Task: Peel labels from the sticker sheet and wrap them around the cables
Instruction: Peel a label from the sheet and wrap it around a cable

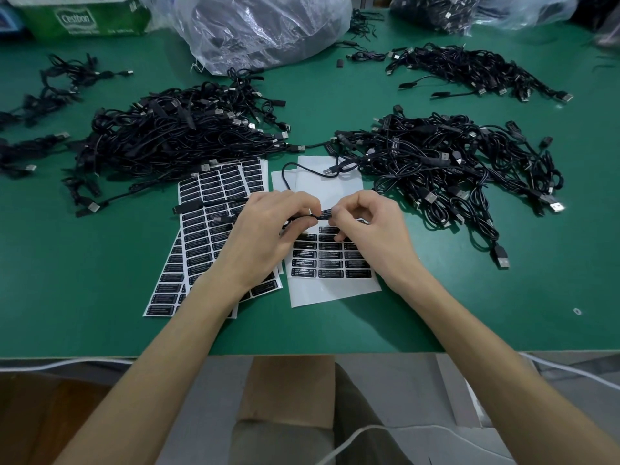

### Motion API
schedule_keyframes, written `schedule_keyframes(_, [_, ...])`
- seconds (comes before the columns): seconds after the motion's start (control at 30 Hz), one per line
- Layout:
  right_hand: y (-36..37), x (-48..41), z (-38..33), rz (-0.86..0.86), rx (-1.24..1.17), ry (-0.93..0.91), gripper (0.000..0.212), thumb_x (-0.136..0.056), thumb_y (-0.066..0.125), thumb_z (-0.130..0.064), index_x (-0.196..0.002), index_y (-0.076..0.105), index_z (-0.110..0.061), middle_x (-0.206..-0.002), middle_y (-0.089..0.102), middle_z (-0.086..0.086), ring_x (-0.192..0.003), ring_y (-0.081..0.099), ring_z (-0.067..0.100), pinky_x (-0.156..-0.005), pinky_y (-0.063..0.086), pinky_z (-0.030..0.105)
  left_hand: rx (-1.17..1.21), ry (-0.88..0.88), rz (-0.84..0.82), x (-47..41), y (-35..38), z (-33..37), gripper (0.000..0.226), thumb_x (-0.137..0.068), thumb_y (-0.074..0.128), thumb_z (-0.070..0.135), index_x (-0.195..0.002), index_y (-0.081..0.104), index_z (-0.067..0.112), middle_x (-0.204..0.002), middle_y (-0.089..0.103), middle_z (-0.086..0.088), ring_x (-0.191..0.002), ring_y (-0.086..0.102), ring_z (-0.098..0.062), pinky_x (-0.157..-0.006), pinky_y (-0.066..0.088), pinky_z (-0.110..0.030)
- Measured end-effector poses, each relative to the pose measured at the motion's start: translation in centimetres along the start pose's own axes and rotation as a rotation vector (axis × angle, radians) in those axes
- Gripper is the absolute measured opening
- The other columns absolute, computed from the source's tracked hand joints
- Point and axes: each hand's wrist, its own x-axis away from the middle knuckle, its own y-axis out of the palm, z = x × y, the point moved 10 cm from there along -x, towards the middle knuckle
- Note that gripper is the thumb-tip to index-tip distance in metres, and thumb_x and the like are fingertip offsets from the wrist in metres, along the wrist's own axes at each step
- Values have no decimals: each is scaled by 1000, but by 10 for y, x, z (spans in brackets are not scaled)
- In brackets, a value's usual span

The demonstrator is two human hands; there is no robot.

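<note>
Green matting covers the work table (100, 280), and both hands meet just past its near edge. The left hand (265, 226) has its fingers curled tight round a thin black cable (303, 216), pinching it where it meets the right hand. The right hand (372, 226) pinches the same cable between thumb and bent fingertips, pressing on a small black label (324, 214) with white print that sits on the cable's thicker part. From the left hand the cable loops away toward twelve o'clock and ends in a silver USB plug.

Directly beneath the hands lies the sticker sheet (332, 290), white backing with its far rows bare and rows of black "LED CONTROLLER" labels left near its lower half. At nine o'clock a fanned stack of full sheets (204, 229) lies partly under the left wrist.

A tangled heap of black cables (181, 139) sits at ten o'clock, another heap (446, 169) at two o'clock, and a third (469, 68) farther off at one. A clear plastic bag (261, 25) stands at twelve, a green box (84, 18) at eleven.
</note>
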Motion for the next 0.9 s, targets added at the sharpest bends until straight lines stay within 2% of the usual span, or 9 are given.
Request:
schedule_keyframes(0.33, [0, 1, -3, 4, 17, 4, 7, -94, 66, -16, -88, 69, -13, -86, 74, 3, -65, 72, 16, -79, 60, 43, 2, 3, -15, 0, 2, -1, 10, -99, 68, 14, -109, 68, 18, -93, 68, 7, -91, 64, -15, -97, 45, -49])
schedule_keyframes(0.77, [0, 1, -3, 2, 15, 10, 10, -95, 66, -17, -88, 69, -12, -81, 76, 4, -64, 72, 17, -78, 59, 43, -13, 5, -7, 0, 2, -2, 10, -101, 66, 16, -109, 68, 20, -92, 67, 7, -89, 63, -15, -98, 41, -35])
schedule_keyframes(0.9, [0, 1, -3, 1, 26, 4, 10, -95, 67, -18, -88, 68, -12, -81, 75, 5, -65, 72, 17, -79, 60, 44, -16, -2, -8, 0, 1, -2, 9, -101, 67, 17, -109, 68, 20, -92, 66, 8, -88, 63, -14, -98, 42, -39])
